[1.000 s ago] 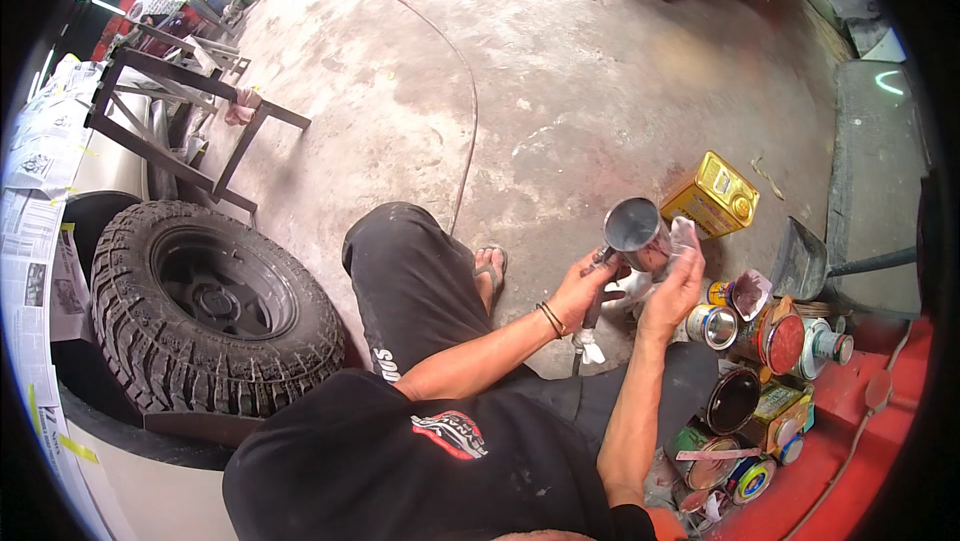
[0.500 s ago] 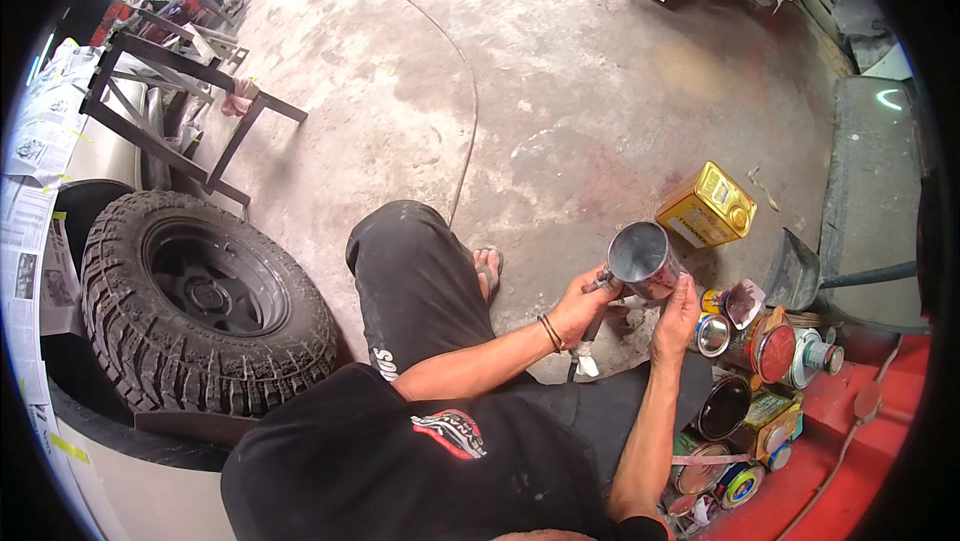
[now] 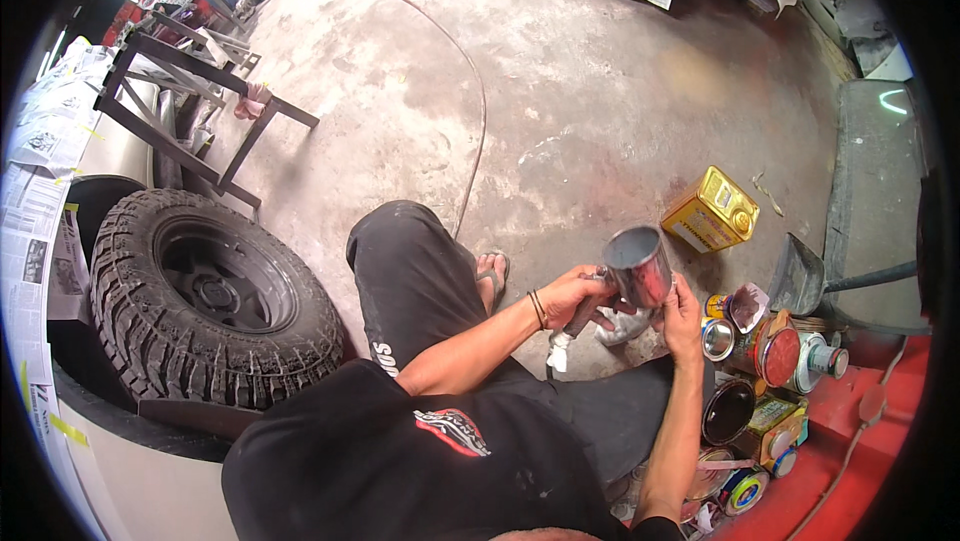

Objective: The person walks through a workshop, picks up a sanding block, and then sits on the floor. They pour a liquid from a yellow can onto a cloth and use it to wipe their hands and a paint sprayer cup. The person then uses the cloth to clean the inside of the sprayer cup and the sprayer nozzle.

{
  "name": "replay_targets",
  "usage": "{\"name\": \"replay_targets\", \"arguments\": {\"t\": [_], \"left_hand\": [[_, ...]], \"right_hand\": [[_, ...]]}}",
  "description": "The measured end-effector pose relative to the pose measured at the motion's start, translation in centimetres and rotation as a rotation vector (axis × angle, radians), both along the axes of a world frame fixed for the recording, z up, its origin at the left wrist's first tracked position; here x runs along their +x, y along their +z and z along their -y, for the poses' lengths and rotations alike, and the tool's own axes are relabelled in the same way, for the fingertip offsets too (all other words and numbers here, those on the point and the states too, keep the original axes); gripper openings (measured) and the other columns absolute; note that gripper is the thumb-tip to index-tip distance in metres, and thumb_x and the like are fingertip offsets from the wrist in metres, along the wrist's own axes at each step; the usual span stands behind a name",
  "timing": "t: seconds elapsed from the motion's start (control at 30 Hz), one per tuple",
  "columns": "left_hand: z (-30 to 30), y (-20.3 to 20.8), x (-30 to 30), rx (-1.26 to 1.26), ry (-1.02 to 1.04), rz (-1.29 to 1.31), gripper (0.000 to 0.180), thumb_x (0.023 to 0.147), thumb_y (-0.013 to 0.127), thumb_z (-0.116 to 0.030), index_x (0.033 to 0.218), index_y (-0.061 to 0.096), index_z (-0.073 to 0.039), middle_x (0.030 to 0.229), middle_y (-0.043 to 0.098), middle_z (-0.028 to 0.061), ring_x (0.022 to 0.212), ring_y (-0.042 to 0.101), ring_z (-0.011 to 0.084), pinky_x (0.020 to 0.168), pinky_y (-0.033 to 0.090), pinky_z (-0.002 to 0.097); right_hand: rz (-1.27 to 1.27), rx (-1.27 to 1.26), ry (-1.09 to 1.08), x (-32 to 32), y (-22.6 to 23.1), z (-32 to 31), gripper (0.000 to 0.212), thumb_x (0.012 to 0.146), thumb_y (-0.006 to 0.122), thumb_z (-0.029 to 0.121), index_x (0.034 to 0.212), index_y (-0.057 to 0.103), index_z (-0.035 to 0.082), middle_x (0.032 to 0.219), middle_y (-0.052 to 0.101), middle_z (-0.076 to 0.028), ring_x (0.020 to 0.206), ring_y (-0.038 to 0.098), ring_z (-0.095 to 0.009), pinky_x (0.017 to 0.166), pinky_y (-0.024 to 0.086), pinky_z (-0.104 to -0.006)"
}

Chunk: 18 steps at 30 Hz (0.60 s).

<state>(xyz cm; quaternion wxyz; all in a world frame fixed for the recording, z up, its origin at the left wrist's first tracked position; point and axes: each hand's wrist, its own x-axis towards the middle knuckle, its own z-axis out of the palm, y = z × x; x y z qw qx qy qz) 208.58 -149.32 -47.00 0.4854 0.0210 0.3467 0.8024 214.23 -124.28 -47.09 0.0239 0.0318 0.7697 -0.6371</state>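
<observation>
Between my hands is a spray gun with a round metal cup (image 3: 641,271) on top, its outer side smeared reddish. My left hand (image 3: 568,299) is wrapped around the gun's handle (image 3: 583,317), from whose lower end a white-wrapped fitting (image 3: 559,351) hangs with a dark hose. My right hand (image 3: 682,313) closes against the right side of the cup, its fingers partly hidden behind it. The cup leans, its mouth facing up and away from me; what is inside cannot be made out. Below the gun lies a pale grey rounded thing (image 3: 622,327), partly covered.
A yellow square tin (image 3: 712,209) stands beyond my right hand. Several paint cans (image 3: 775,356) crowd the right side, beside a dark dustpan-like scoop (image 3: 797,276). At left are a large tyre (image 3: 215,301) and a dark metal stand (image 3: 190,106). A hose (image 3: 478,101) crosses the floor.
The spray gun has turned and tilted, so more of the cup's reddish side shows. My left hand has shifted slightly left with the handle. The whole view has shifted a little.
</observation>
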Motion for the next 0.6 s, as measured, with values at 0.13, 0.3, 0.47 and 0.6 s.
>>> {"name": "replay_targets", "arguments": {"t": [0.13, 0.3, 0.47, 0.6], "left_hand": [[0.3, -1.3, 1.1, 0.014, -0.094, -0.103, 0.031, 0.101, 0.059, -0.012, 0.129, 0.065, 0.000, 0.125, 0.071, 0.0143, 0.115, 0.069, 0.0297, 0.085, 0.063, 0.0518], [0.6, -0.6, 1.5, 0.155, 0.109, 0.034, 0.037, 0.100, 0.062, -0.016, 0.135, 0.062, -0.006, 0.129, 0.069, 0.0128, 0.117, 0.068, 0.0317, 0.087, 0.060, 0.0539], [0.8, -3.1, 0.9, 0.259, 0.039, 0.140, 0.052, 0.097, 0.071, -0.038, 0.139, 0.060, -0.010, 0.133, 0.068, 0.0120, 0.118, 0.068, 0.0301, 0.086, 0.060, 0.0526], [1.1, -2.5, 0.5, 0.225, 0.045, 0.185, 0.067, 0.093, 0.072, -0.053, 0.145, 0.056, -0.014, 0.135, 0.067, 0.0083, 0.121, 0.066, 0.0275, 0.082, 0.061, 0.0472]], "right_hand": [[0.318, -0.476, 0.053, -0.4, -2.3, -0.7, 0.032, 0.110, 0.055, 0.027, 0.125, 0.066, 0.002, 0.123, 0.066, -0.003, 0.107, 0.064, -0.015, 0.096, 0.053, -0.0333], [0.096, -0.967, -0.372, 0.3, -1.0, 5.5, 0.038, 0.109, 0.056, 0.037, 0.130, 0.061, 0.006, 0.124, 0.067, -0.008, 0.113, 0.067, -0.021, 0.097, 0.056, -0.0405], [0.008, -1.035, -0.312, 0.6, 0.3, 5.1, 0.039, 0.108, 0.058, 0.034, 0.134, 0.060, 0.005, 0.125, 0.067, -0.009, 0.113, 0.067, -0.021, 0.101, 0.054, -0.0411], [-0.011, -0.228, -0.326, -2.5, 0.3, 3.2, 0.035, 0.108, 0.060, 0.028, 0.127, 0.066, -0.001, 0.112, 0.071, -0.007, 0.108, 0.065, -0.016, 0.097, 0.052, -0.0337]]}}
